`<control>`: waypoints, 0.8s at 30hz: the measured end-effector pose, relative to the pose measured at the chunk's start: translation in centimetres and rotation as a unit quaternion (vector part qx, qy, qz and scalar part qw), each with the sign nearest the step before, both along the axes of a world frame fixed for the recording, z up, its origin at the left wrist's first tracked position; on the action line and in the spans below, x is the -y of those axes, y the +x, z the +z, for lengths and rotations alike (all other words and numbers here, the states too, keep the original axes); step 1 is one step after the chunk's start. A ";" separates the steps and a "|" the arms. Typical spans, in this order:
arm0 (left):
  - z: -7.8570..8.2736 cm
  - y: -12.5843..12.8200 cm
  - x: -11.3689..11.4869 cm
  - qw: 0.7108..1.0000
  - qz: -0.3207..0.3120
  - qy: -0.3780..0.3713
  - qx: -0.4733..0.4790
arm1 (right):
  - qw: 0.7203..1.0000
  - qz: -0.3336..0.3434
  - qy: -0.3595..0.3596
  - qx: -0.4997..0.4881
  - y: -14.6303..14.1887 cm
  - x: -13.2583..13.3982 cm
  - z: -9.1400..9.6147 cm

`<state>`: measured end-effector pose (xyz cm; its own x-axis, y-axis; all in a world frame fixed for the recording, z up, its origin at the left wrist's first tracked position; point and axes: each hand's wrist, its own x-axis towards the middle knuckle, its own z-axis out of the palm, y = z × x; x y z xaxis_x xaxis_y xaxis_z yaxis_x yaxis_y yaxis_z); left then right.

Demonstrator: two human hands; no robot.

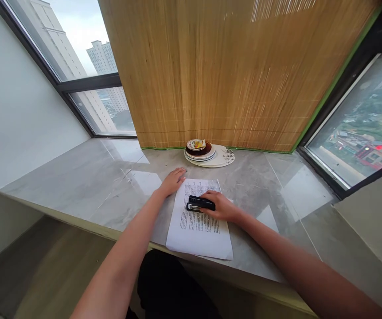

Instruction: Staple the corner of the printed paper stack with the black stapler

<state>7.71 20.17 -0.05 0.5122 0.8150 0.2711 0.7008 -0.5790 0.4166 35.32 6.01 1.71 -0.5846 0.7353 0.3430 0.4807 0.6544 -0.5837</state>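
Note:
A black stapler (200, 203) lies over the printed text of a paper sheet (197, 243), its jaw end pointing left. My right hand (220, 206) is closed around the stapler's right end. Beside the paper's upper left corner, my left hand (173, 182) rests with its fingers stretched out toward the sheet. A tiny dark spot shows by its fingertips, too small to name. The paper is flat on the grey sill, its lower edge near the front rim. My right hand covers part of its right side.
A stack of plates (200, 153) stands on a white oval platter (224, 156) at the back. Behind it hangs a bamboo blind (211, 79). The grey marble sill (257, 177) ends at a front edge above my legs. Windows flank both sides.

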 end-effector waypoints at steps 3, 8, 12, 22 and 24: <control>0.0 0.0 -0.4 0.999 -0.007 -0.012 -0.042 | 1.000 -0.005 0.013 0.003 -0.4 -0.2 -0.2; -0.4 -0.8 0.7 0.992 0.110 0.026 -0.059 | 0.999 -0.018 0.045 -0.013 -0.5 0.0 -0.2; -0.5 -0.9 1.7 0.988 0.144 0.040 -0.044 | 0.998 0.001 0.056 -0.025 0.0 0.4 0.1; -2.4 -0.6 9.4 0.999 0.033 0.039 -0.002 | 0.998 -0.034 0.030 -0.052 -0.4 0.3 -1.0; -2.1 -0.6 9.8 0.999 0.035 0.035 -0.010 | 0.996 -0.035 0.014 -0.076 -0.5 0.2 -0.6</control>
<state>7.10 10.33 -2.17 0.4597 0.8288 0.3190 0.7489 -0.5549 0.3622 34.81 5.81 1.07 -0.4727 0.7610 0.4444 0.4330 0.6398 -0.6350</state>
